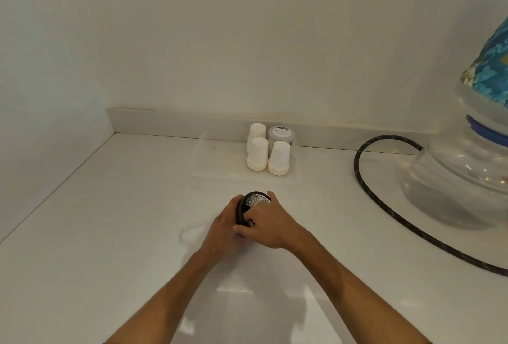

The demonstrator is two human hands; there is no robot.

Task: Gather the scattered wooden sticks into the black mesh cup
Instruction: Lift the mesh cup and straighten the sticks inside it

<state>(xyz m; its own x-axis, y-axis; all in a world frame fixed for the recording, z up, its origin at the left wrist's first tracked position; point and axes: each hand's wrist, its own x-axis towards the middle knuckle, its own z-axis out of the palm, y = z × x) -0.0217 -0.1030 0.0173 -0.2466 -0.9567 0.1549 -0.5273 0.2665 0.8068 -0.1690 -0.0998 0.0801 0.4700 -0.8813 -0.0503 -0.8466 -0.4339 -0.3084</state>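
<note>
The black mesh cup [254,206] is held between both hands near the middle of the white bench [110,233], tipped so that its mouth and mesh inside are turned up toward the camera. The left hand [222,229] is wrapped round the cup's left side and dark rim, its fingers curled about it; the right hand [270,227] is cupped over the right side, with fingertips showing past the far rim and the thumb laid across the near edge. This two-sided hold is judged to steady a light, round thing that would otherwise roll. Whether the cup is resting on the bench or lifted off it cannot be told.

No wooden sticks are seen lying on the bench. Whether any are already inside cannot be told, since the lower part of the cup is covered by the hands.

Well behind, a clear plastic tray [214,162] is set against the wall, where stacks of white paper cups [279,157] and a lidded grey jar [281,135] are kept out of the working space. To the right, a large clear water bottle [461,178] stands on the bench, and a black braided hose [365,178] is looped from it across the surface, apart from the hands.
</note>
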